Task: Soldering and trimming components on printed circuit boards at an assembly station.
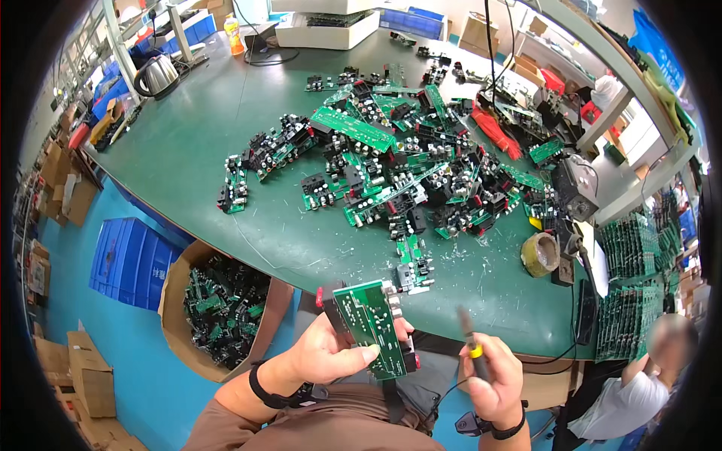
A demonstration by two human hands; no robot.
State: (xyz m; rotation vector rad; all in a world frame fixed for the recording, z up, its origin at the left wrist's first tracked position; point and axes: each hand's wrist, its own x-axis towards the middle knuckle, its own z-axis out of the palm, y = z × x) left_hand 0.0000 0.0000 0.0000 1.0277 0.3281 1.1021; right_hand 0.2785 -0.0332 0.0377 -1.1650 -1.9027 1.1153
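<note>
My left hand (322,352) grips a green circuit board (367,322) by its edges, thumb across the face, just off the table's near edge. Black and red connectors and silvery jacks stick out along the board's sides. In my right hand (498,382) is a soldering iron (477,353) with a yellow band, its tip pointing up and away from me, apart from the board. A thin black cord runs below that hand. Beyond the held board, a smaller board with jacks (412,272) lies on the table.
A heap of circuit boards (353,129) covers the middle of the green table (203,120). Tape roll (540,254) and black box (575,186) stand at right, near stacked boards (630,248). A carton (174,319) of boards sits lower left. Another person (628,398) is at lower right.
</note>
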